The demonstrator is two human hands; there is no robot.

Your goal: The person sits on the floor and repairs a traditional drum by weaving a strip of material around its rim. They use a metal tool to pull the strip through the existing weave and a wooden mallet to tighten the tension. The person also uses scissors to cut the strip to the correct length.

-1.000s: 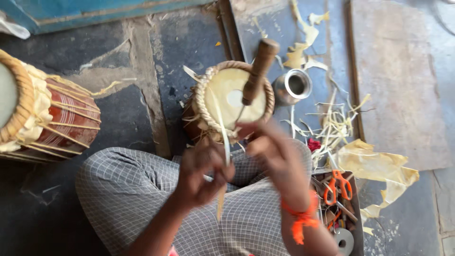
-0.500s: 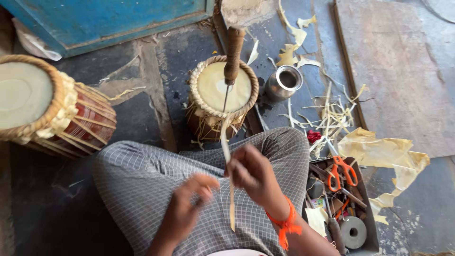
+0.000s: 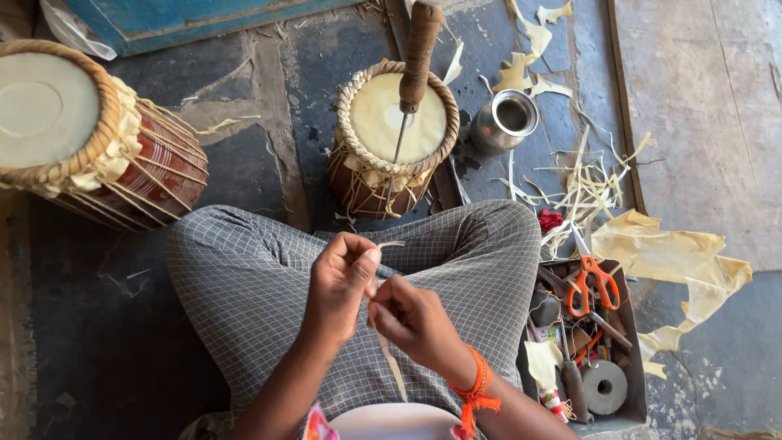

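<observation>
My left hand [image 3: 342, 281] and my right hand [image 3: 411, 322] meet over my lap, which is covered by grey checked cloth. Both pinch a thin pale hide strip [image 3: 394, 371]; its top curls out above my left fingers and its tail hangs down past my right wrist, which wears an orange thread band. In front of my knees stands a small drum [image 3: 383, 163] with a cream head and a braided rim. An awl [image 3: 419, 49] with a brown wooden handle stands with its metal shaft reaching the drum's near rim. Neither hand touches it.
A larger laced drum [image 3: 98, 147] lies at the left. A small steel pot [image 3: 505, 122] stands right of the small drum, among pale hide scraps [image 3: 668, 261]. A tool tray [image 3: 631, 399] at my right knee holds orange-handled scissors [image 3: 593, 281] and a tape roll. A blue panel is at the top.
My hands have come down from the awl's shaft near the drum to my lap, now working the strip close together. The awl stays at the drum.
</observation>
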